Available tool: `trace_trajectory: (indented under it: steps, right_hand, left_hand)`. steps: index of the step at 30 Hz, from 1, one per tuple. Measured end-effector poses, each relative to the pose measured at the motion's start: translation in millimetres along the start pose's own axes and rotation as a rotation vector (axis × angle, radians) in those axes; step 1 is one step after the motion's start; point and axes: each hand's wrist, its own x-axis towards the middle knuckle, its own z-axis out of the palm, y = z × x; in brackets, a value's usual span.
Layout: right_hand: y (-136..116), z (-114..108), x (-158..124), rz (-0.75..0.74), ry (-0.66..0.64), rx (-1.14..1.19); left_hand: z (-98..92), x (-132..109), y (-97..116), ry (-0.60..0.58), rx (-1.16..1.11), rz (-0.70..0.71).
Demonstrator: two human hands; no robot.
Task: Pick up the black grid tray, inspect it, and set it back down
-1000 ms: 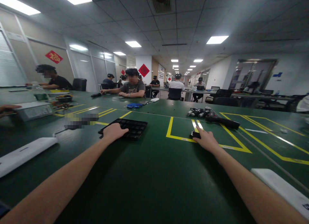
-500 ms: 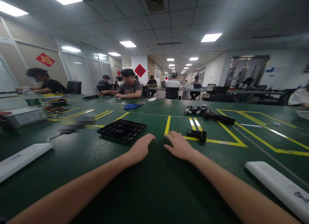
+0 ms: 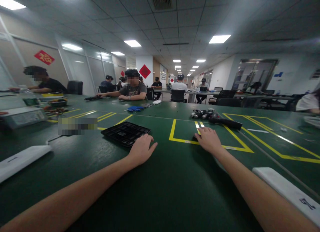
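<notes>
Plastic, by the look of it, made up the black tray (image 3: 126, 133); it lay flat on the green tabletop (image 3: 165, 192), just ahead of my left hand (image 3: 141, 150), which rested palm down, fingers loosely spread, holding nothing; whether the fingertips touched the tray's near edge I could not tell. I judged the tray thin, moulded into a grid of shallow pockets, light and a little springy; its rim looked the safest hold, since a grip at one corner might twist it. My right hand (image 3: 208, 140) lay palm down across the yellow tape (image 3: 180, 141), its fingers over a small dark piece (image 3: 194, 137) of which only an edge showed; I could not tell whether they gripped it. It seemed hard, boxy and light, best pinched by its sides. Beyond it sat a heap of connectors (image 3: 202, 114) and a matte black bar (image 3: 226, 122); a smooth white strip (image 3: 287, 192) lay near my right forearm.
</notes>
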Motion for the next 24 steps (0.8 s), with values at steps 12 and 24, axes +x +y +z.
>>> trace_trajectory:
  steps: [12,24]
  right_hand:
    - [22.4,24.8,-0.7,0.164,-0.141,0.069]
    - [25.2,28.9,0.6,0.121,-0.077,0.073]
  left_hand:
    - [-18.0,19.7,-20.2,-0.010,-0.608,-0.277]
    - [-58.0,28.2,-121.0,0.194,-0.454,-0.757]
